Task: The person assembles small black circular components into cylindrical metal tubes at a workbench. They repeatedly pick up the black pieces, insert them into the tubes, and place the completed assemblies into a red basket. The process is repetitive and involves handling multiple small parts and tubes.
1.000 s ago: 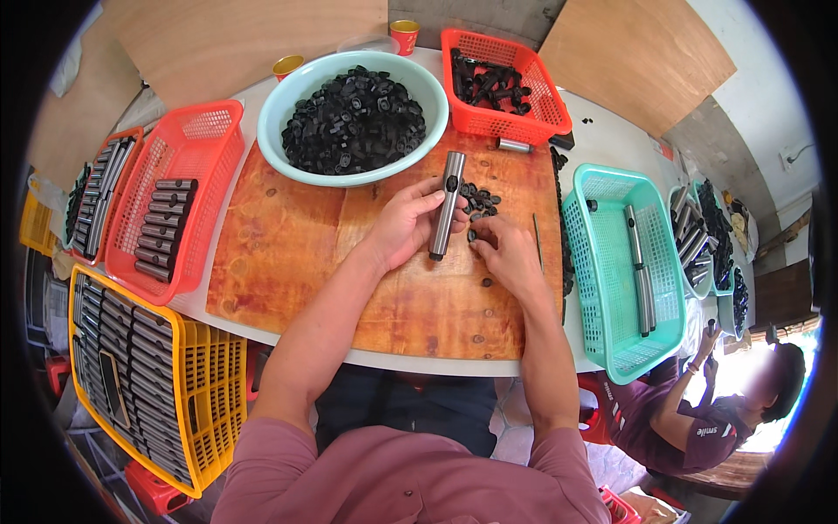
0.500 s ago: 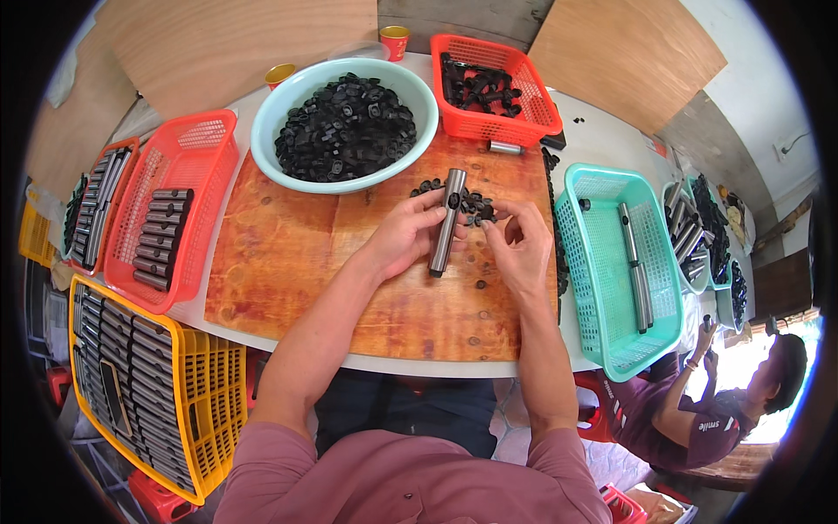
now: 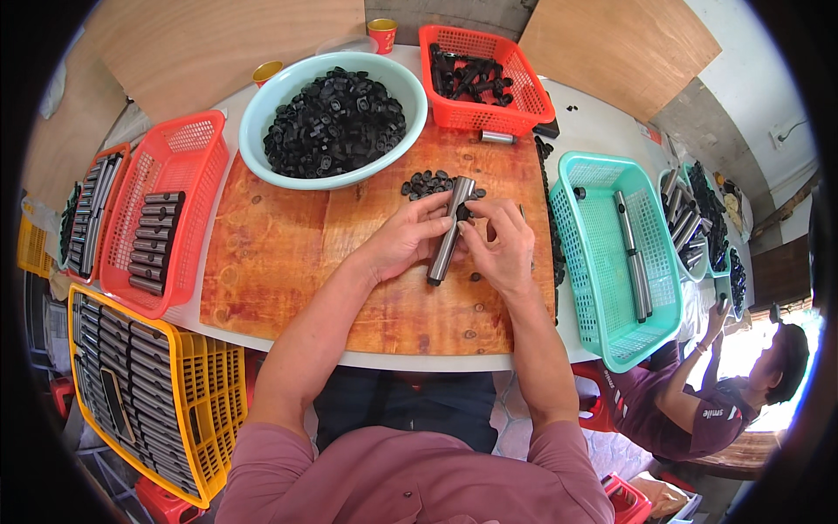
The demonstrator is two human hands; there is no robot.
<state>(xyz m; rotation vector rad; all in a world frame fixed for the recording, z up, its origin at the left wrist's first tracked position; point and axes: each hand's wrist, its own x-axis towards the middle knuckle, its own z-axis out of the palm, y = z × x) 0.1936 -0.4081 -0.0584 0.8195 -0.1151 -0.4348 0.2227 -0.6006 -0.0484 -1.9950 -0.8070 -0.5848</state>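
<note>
A silver metal tube (image 3: 447, 244) with a black lower end stands tilted over the brown wooden board (image 3: 288, 288). My left hand (image 3: 397, 240) is closed around its left side, thumb across the front. My right hand (image 3: 504, 243) pinches a small black plastic piece (image 3: 464, 212) at the tube's right side, near the upper half; the fingers hide part of it. Just beyond the hands, several loose black pieces (image 3: 422, 184) lie in a small pile on the board.
A pale blue basin (image 3: 247, 131) full of black pieces stands at the back, beside a red basket (image 3: 489, 117) of black parts. Left are a red basket (image 3: 199, 218) and a yellow crate (image 3: 205, 419) of tubes. A green basket (image 3: 587, 297) stands right; a co-worker (image 3: 690, 410) sits beyond.
My right hand has moved left with the small black piece, bringing it against the tube. The tube has turned so that its hole no longer faces up.
</note>
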